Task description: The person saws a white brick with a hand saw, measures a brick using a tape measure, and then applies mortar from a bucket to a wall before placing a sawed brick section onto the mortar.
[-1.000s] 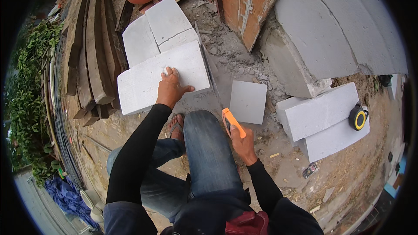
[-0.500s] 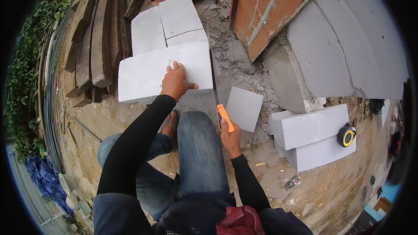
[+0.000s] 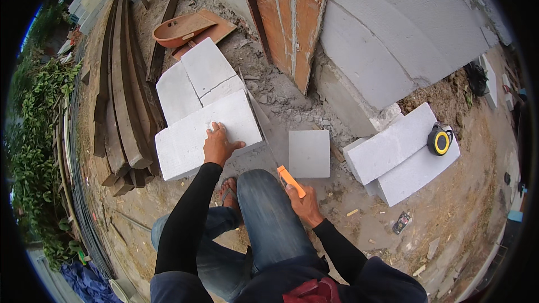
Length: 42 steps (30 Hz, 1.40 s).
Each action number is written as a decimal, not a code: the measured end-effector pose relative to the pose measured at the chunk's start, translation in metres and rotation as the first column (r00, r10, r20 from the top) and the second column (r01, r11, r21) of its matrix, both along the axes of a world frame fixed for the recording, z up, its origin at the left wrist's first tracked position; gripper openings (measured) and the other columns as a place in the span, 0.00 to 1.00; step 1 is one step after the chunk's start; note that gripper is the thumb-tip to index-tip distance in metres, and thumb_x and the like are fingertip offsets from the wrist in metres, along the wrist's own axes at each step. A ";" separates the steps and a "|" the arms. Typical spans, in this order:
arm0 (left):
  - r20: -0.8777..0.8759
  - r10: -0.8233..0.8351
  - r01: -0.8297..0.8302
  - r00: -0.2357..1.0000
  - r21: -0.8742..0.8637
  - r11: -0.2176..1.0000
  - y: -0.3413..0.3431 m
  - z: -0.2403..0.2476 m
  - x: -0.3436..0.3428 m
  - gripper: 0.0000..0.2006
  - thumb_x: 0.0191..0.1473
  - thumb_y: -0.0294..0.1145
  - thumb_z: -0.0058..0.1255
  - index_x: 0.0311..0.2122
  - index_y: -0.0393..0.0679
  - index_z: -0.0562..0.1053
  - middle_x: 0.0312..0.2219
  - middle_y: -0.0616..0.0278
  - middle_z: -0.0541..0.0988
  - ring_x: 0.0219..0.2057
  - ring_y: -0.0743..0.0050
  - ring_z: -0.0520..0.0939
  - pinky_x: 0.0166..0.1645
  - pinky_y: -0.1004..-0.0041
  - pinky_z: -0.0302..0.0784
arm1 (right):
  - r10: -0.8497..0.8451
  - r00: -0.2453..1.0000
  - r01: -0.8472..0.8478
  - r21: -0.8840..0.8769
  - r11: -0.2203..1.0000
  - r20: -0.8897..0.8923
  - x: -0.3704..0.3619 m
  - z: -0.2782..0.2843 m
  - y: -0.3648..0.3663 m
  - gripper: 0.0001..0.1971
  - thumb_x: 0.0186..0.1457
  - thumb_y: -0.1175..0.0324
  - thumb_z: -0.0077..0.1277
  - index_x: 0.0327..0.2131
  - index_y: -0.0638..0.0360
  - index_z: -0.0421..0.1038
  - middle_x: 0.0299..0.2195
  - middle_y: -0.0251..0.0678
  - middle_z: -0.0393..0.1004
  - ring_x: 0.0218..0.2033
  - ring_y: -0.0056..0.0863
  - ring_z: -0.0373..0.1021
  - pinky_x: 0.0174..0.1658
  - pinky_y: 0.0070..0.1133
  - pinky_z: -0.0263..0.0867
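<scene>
Pressing down with the bare left hand [image 3: 220, 147], open and with the thumb apart from the fingers, on the top face of a white, rectangular, fine-pored masonry block [image 3: 182, 151]. Gripping with the bare right hand [image 3: 304, 205], clamped around the bright orange handle [image 3: 291, 182] of a hand saw with a long, narrow, grey blade [image 3: 260, 119]. Running with that blade from the handle up alongside the right end of the block; cannot tell whether in contact with it. Located with the block left of centre, at the near ends of two further white masonry blocks [image 3: 177, 92]; cannot tell the support underneath. Lying on the ground just right of the saw: a flat, square, light grey slab [image 3: 309, 154]. Placed farther right, on a pair of white oblong blocks [image 3: 390, 146]: a round black-and-yellow tape measure [image 3: 439, 141]. Stacked at far left: long, dark brown timber beams [image 3: 119, 101].
</scene>
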<state>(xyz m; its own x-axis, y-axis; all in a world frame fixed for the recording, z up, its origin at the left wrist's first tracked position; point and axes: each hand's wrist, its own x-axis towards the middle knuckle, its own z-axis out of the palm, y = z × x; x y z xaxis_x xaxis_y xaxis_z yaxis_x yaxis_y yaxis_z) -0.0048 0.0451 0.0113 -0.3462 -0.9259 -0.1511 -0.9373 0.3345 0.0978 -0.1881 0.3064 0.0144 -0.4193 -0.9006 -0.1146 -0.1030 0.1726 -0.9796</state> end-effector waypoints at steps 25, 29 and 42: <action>-0.391 0.685 -0.262 0.615 0.718 0.645 0.051 0.085 0.261 0.44 0.56 0.61 0.55 0.66 0.35 0.61 0.58 0.44 0.71 0.58 0.44 0.74 0.58 0.57 0.71 | -0.008 0.878 -0.075 -0.154 0.985 -0.479 -0.106 0.140 0.109 0.19 0.55 0.60 0.51 0.18 0.59 0.59 0.14 0.41 0.56 0.14 0.40 0.57 0.20 0.32 0.55; -0.473 0.787 -0.148 0.397 0.813 0.563 0.127 0.036 0.236 0.36 0.60 0.55 0.52 0.64 0.36 0.64 0.56 0.48 0.74 0.55 0.50 0.77 0.57 0.60 0.73 | 0.094 0.776 -0.092 0.035 0.995 -0.623 -0.181 0.186 0.211 0.20 0.50 0.57 0.52 0.15 0.58 0.59 0.12 0.38 0.57 0.13 0.37 0.58 0.19 0.30 0.56; -0.496 0.829 -0.114 0.260 0.836 0.536 0.146 0.009 0.193 0.33 0.61 0.53 0.50 0.62 0.36 0.65 0.55 0.48 0.75 0.54 0.53 0.78 0.56 0.60 0.75 | -0.659 0.504 0.706 0.173 0.687 0.559 -0.157 0.260 0.433 0.19 0.50 0.52 0.49 0.19 0.58 0.62 0.13 0.38 0.65 0.10 0.29 0.62 0.14 0.24 0.59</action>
<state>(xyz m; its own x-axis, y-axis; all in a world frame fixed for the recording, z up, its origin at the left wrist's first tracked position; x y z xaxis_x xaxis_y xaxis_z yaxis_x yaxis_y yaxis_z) 0.1885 0.1910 0.0207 -0.1299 -0.7588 -0.6383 -0.1884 -0.6131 0.7672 -0.3453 0.7391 0.2745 -0.7900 -0.3774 -0.4833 0.5578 -0.1149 -0.8220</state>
